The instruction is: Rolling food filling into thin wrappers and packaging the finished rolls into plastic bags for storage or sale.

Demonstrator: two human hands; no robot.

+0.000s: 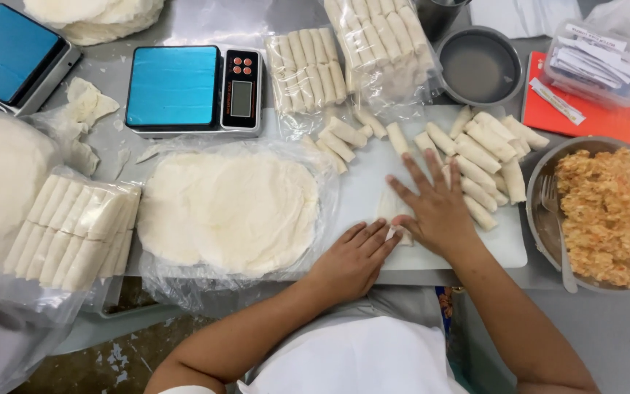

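Both hands lie flat on a white cutting board in the middle of the steel surface. The left hand rests with its fingers together, pointing to the far right; its fingertips touch the near edge of a small wrapper piece. The right hand is spread wide, palm down, and covers the right part of the same piece. Neither hand has a closed grip: both are open and only press on the wrapper, without holding it between the fingers.

The wrapper piece shows only a little, between the two hands and just to the far left of the right hand's palm. It seems to be partly rolled, and its long axis appears to run roughly from left to right, across the fingers of the right hand, though most of it is hidden. The right hand is on top of it and so is the nearer one; the left hand meets it only at the near left end.

Just left of the board is a round stack of wrappers on clear plastic. To the far right of the hands lies a heap of finished rolls, and at the right edge a metal bowl of orange filling with a fork. A blue-topped scale stands far left.
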